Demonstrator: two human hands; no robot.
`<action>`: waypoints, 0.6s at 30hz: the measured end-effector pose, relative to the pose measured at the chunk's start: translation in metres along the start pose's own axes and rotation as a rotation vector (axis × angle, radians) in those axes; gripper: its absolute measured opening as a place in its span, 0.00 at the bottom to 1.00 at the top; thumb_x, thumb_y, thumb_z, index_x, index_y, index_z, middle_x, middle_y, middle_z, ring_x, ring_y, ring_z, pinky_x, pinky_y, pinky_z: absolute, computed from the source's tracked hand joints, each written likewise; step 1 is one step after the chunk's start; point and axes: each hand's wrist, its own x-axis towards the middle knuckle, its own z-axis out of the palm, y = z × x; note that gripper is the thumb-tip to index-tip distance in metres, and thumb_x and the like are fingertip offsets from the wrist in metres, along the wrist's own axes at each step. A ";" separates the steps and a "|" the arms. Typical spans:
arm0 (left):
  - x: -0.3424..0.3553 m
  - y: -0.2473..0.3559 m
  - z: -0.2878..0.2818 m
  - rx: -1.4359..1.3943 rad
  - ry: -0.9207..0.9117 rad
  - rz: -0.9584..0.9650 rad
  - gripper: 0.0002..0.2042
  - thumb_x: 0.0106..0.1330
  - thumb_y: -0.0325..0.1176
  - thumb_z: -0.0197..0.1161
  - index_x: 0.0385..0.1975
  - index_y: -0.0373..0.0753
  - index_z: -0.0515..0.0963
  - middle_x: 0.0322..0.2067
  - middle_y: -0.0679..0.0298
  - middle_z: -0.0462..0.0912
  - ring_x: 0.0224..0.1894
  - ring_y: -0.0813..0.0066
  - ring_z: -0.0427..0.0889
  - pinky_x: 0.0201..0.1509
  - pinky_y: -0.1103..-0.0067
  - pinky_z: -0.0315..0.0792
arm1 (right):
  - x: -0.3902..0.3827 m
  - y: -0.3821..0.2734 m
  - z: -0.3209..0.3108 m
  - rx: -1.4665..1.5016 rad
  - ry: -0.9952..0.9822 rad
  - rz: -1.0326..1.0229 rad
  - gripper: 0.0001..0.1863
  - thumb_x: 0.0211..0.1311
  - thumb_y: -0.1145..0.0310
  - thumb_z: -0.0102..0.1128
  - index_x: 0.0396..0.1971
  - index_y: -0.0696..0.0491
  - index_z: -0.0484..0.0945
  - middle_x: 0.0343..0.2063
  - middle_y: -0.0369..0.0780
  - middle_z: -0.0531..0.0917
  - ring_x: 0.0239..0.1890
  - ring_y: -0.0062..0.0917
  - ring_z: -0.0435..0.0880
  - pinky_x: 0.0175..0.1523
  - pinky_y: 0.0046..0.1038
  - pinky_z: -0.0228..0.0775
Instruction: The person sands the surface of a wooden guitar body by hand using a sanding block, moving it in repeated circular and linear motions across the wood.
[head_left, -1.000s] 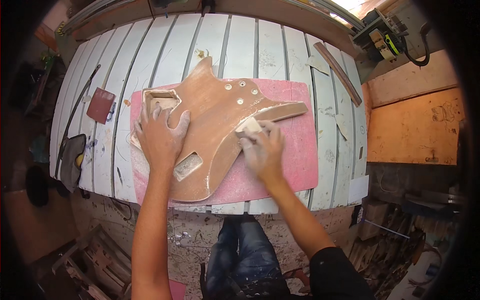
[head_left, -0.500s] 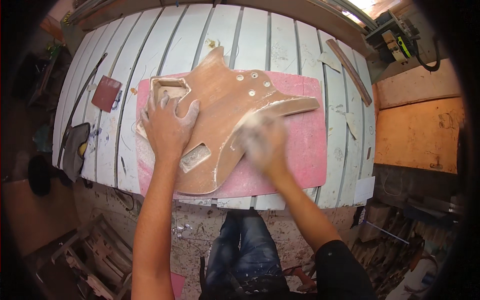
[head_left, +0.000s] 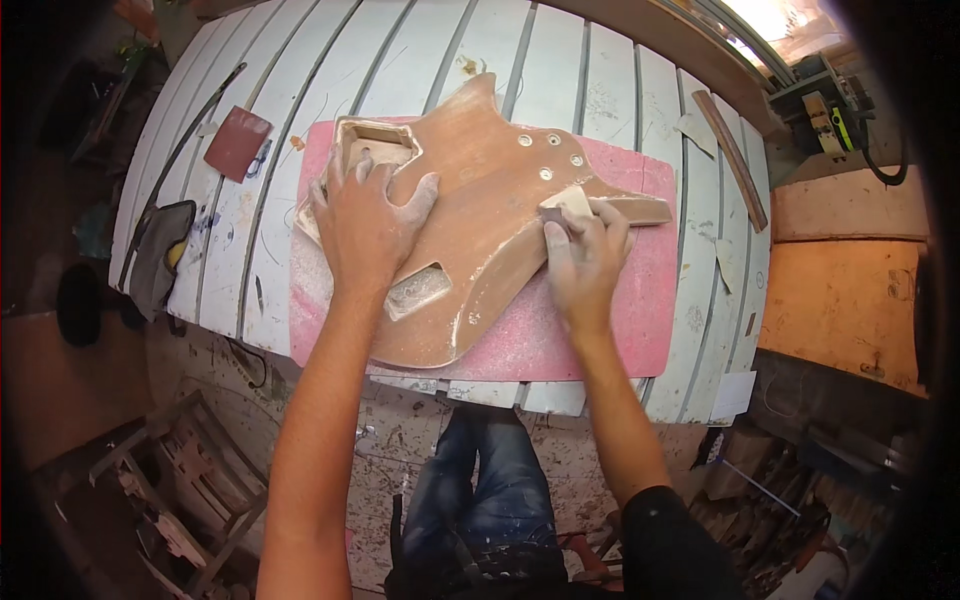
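The left hand (head_left: 365,225), fingers spread, is pinning the wooden guitar body (head_left: 470,215) flat on the pink mat (head_left: 620,320) while the right hand (head_left: 585,262), fingers pressed together over a sandpaper piece (head_left: 566,207), is sanding near the horn, so the next stroke probably calls for steady, even pressure.

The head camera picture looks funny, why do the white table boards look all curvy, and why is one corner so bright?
In the head view, the fisheye lens bends the straight slats of the white slatted wooden table toward the rim, and the corners go black. Strong light at the top right washes out to glare. The middle is sharp: the left hand presses flat on the unfinished wooden guitar body.
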 end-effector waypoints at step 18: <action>-0.004 -0.008 0.004 -0.011 -0.014 -0.016 0.29 0.68 0.60 0.62 0.52 0.39 0.87 0.64 0.50 0.81 0.78 0.51 0.62 0.79 0.48 0.53 | -0.060 -0.059 -0.008 0.297 -0.227 -0.145 0.12 0.56 0.71 0.71 0.41 0.50 0.85 0.51 0.50 0.82 0.53 0.47 0.81 0.61 0.49 0.67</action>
